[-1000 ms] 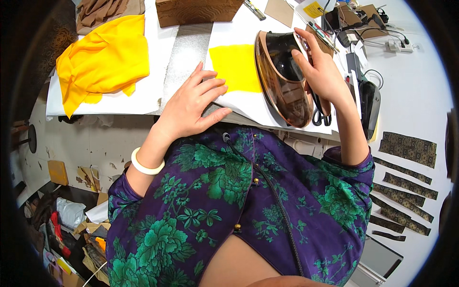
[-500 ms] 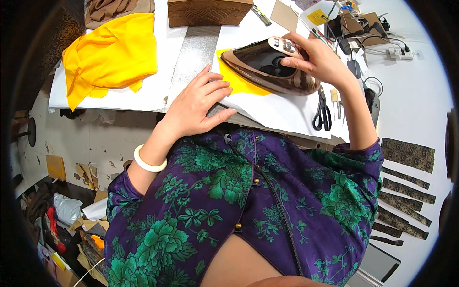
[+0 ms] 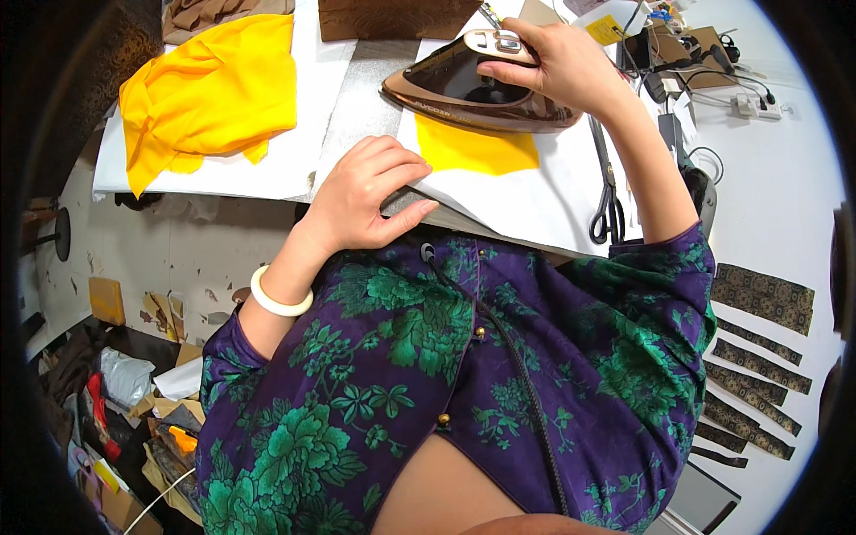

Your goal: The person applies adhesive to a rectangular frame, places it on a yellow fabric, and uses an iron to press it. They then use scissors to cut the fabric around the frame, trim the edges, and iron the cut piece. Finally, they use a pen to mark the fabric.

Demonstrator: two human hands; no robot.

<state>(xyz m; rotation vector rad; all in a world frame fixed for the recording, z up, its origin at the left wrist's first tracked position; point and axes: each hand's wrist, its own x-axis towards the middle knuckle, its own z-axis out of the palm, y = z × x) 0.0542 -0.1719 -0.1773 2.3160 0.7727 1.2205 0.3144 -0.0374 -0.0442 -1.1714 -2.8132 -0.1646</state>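
Note:
In my right hand [image 3: 571, 71] is the handle of a brown and black clothes iron [image 3: 473, 89], its tip pointing left. The iron lies over a small piece of yellow fabric [image 3: 477, 152], hiding its far part. My left hand [image 3: 370, 192], a cream bangle [image 3: 281, 294] on its wrist, rests palm down at the near edge of the table. Its fingers are bent a little, the thumb apart, and the fingertips reach the left corner of the yellow piece. To the right of the iron lie black-handled scissors [image 3: 609, 209].
A crumpled yellow cloth [image 3: 214, 98] lies on the table's left, brown fabric [image 3: 209, 18] behind it. A brown box [image 3: 392, 22] stands at the back. Cables and small boxes [image 3: 704, 62] crowd the far right. Patterned dark strips [image 3: 749, 383] lie lower right.
The iron has moved left and away from me with my right hand, uncovering more of the yellow piece's near side. My left hand's fingers have drawn in slightly.

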